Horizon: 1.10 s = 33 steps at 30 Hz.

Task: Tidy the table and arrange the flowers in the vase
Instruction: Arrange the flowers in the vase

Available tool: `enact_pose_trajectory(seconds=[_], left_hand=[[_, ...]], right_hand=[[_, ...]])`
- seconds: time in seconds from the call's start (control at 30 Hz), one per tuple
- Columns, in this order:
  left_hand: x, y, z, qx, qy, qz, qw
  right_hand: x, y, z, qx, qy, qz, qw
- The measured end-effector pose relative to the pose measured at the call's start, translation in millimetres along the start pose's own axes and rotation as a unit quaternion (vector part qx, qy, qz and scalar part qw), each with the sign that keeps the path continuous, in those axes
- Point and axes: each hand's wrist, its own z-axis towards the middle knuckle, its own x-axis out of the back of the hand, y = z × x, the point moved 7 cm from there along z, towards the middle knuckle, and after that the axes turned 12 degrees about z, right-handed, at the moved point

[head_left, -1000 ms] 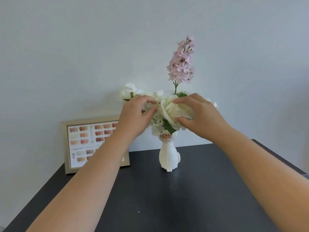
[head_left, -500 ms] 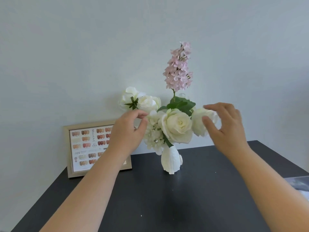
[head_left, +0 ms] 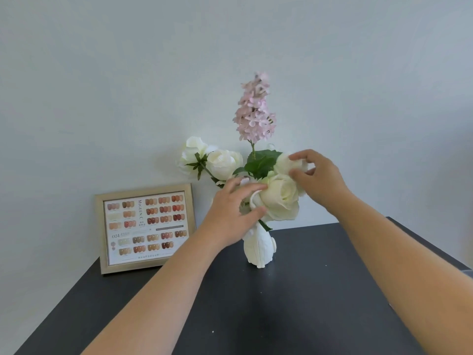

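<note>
A small white vase (head_left: 259,249) stands on the dark table (head_left: 281,316) near the wall. It holds several white roses and a tall pink flower spike (head_left: 254,111). My left hand (head_left: 230,213) grips the left side of the big front rose (head_left: 281,198), thumb under it and fingers above. My right hand (head_left: 317,178) pinches a smaller white rose (head_left: 282,162) at the right of the bunch. Two more white roses (head_left: 212,157) lean out to the left, untouched. The vase's neck is hidden behind my left hand.
A gold-framed colour chart (head_left: 146,226) leans against the pale wall at the table's back left. The table's right edge runs diagonally behind my right forearm. A tiny white speck (head_left: 213,332) lies on the tabletop in front.
My left hand moved right from the small blooms onto the front rose. My right hand closed its fingers on the right rose. The view shifted slightly.
</note>
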Motion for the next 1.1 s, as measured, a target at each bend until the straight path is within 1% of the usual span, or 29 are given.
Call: enact_pose_trajectory(seconds=[0.07, 0.17, 0.27, 0.4, 0.5, 0.53, 0.6, 0.7, 0.77, 0.8, 0.83, 0.9, 1.0, 1.1], left_hand=[[1, 0, -1, -0.015, 0.011, -0.019, 1.0], [5, 0, -2, -0.037, 0.02, -0.033, 0.999], [7, -4, 0, -0.04, 0.015, -0.027, 0.999], [5, -6, -1, -0.055, 0.007, -0.018, 0.998], [7, -9, -2, -0.071, 0.004, -0.01, 0.997], [10, -12, -2, -0.073, 0.016, -0.014, 0.997], [24, -22, -1, -0.061, 0.072, -0.028, 0.995], [51, -49, 1, 0.01, 0.191, -0.075, 0.979], [65, -66, 7, 0.061, 0.236, -0.081, 0.966], [68, -73, 12, 0.079, 0.236, -0.073, 0.966], [69, -78, 21, 0.09, 0.22, -0.064, 0.969], [64, -81, 40, 0.091, 0.158, -0.045, 0.982], [52, -75, 67, 0.086, 0.065, -0.035, 0.994], [45, -72, 85, 0.091, 0.02, -0.035, 0.995]], right_hand=[[-9, -21, 11, 0.033, -0.052, -0.047, 0.997], [-20, -39, 23, 0.064, -0.078, -0.096, 0.99], [-29, -34, 30, 0.048, -0.091, -0.121, 0.987], [-42, -16, 28, 0.0, -0.163, -0.186, 0.969], [-34, -15, 30, -0.011, -0.172, -0.183, 0.968], [-28, -16, 32, -0.016, -0.166, -0.174, 0.971], [-14, -14, 39, -0.025, -0.129, -0.15, 0.98], [2, -4, 55, -0.043, -0.058, -0.099, 0.992], [2, 9, 64, -0.08, -0.048, -0.056, 0.994], [-1, 15, 66, -0.1, -0.053, -0.042, 0.993], [-6, 21, 69, -0.117, -0.062, -0.035, 0.991], [-19, 28, 73, -0.132, -0.082, -0.03, 0.987], [-31, 26, 78, -0.125, -0.088, -0.005, 0.988], [-32, 17, 80, -0.095, -0.069, 0.041, 0.992]])
